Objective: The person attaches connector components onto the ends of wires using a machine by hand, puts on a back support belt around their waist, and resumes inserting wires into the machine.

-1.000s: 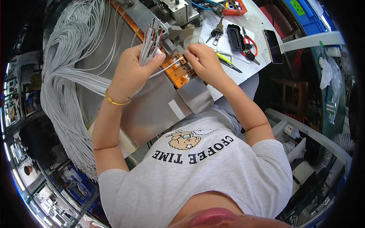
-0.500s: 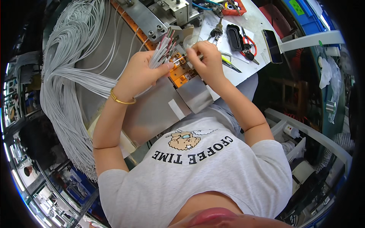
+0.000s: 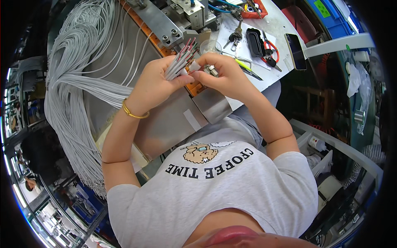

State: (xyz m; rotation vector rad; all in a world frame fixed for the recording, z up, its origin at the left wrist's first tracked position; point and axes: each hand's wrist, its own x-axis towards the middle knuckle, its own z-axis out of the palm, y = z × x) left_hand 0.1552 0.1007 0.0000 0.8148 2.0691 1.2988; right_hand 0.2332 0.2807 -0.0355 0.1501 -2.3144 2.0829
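Observation:
My left hand (image 3: pixel 154 84) is wrapped round a bunch of grey cable ends (image 3: pixel 180 63), whose stripped tips show thin dark red and other coloured wires. The cables run back from this hand to a large loose bundle (image 3: pixel 66 89) on the left. Close against the bunch, my right hand (image 3: pixel 223 76) has its thumb and forefinger pinched together. A small white piece (image 3: pixel 194 66) shows at those fingertips; its kind is unclear. Small metal parts (image 3: pixel 211 70) show beside the right fingers. Both hands are over an orange fixture (image 3: pixel 195 88), partly hidden by them.
A metal machine with a bar (image 3: pixel 159 22) stands beyond my hands. On the white tabletop at right are keys (image 3: pixel 235 35), a black case (image 3: pixel 255 41), red-handled pliers (image 3: pixel 271 53), a yellow-handled tool (image 3: pixel 244 64) and a phone (image 3: pixel 295 51). A red tray (image 3: pixel 254 9) sits farther back.
My right hand has moved left and closed in on the cable ends in my left hand, its fingertips meeting the left thumb. The left hand has shifted slightly.

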